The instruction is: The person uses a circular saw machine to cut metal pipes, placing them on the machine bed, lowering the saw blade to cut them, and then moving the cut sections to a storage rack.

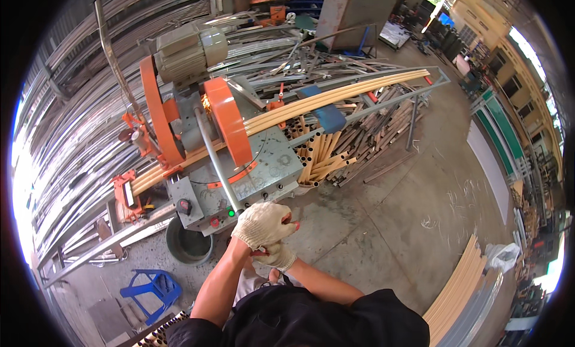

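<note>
Left hand [263, 223]: off-white knitted glove, red patches at the finger ends; fingers curled inward, at the lower end of a long grey metal lever handle [213, 158] — whether they are clamped on it cannot be told. Right hand [278, 256]: matching glove, just below the left and partly covered by it; whether its fingers are together or apart cannot be told.

Lever handle: slants up and leftward from the left glove to the cutting head, beside a curved orange metal blade guard [232, 128]. Bright yellow-orange sparks [206, 102] at the guard's left edge.

Long tan-yellow tubes [353, 92]: side by side, crossing the machine beneath the cutting head and extending along a grey metal support frame [440, 82]; blue sheet [328, 117] on the frame beneath them.

Grey metal machine bed [272, 158]: round green button [231, 213] lit on its front, round red button [214, 222] just left.

Farther out: ribbed grey motor [188, 55] behind the guard; dark round bucket [170, 242] below the machine's front; blue plastic stool [168, 287] at lower left; tan lengths of stock [456, 281] on the floor at lower right.
</note>
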Demonstrator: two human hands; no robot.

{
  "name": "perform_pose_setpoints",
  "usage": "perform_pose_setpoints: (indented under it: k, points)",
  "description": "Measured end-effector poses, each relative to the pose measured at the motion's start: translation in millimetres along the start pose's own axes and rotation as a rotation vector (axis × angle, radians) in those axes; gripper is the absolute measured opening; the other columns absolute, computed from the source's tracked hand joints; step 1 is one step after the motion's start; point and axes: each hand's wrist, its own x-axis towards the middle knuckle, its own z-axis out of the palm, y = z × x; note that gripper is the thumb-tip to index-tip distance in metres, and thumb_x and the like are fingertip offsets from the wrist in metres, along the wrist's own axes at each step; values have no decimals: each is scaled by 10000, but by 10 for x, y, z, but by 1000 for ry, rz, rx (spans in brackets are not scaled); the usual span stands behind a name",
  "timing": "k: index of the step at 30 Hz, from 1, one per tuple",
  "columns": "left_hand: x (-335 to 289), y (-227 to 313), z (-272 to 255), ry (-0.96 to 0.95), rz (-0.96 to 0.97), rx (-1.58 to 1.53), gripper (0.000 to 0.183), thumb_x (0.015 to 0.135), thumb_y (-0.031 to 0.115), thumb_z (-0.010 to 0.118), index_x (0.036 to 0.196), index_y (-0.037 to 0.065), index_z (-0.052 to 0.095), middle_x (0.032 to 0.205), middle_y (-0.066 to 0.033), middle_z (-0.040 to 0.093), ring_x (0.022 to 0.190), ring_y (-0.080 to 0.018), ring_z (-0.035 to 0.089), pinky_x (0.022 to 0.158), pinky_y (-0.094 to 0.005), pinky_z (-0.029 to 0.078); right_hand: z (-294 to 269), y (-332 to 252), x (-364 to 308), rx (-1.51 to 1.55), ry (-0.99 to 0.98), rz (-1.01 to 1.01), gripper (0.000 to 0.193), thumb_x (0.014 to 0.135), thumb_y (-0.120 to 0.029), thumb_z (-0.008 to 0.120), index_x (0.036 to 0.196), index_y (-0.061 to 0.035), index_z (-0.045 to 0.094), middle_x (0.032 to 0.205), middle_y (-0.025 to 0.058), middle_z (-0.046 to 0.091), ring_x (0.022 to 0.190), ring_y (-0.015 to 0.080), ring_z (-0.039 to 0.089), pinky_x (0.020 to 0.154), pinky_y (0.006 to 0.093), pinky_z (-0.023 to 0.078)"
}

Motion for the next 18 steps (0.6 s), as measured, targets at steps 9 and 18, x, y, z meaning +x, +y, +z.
perform_pose_setpoints:
  k: [9,18]
  points:
    - [-78,28,-5,-15,22,-76,381,817,458,649,928,103,728,877,-171,709,870,-379,682,778,-482,534,47,177,-201,-101,68,-47,418,773,-161,819,1166,-99,691,1125,83,695,1024,262,664,902,419,511]
    - [-154,-344,315,85,259,-275,297,831,350,638,991,118,731,905,-147,724,880,-357,686,811,-449,540,-162,-57,-153,-176,-137,132,378,790,-153,798,1142,-72,689,1053,109,708,981,303,673,894,424,514]
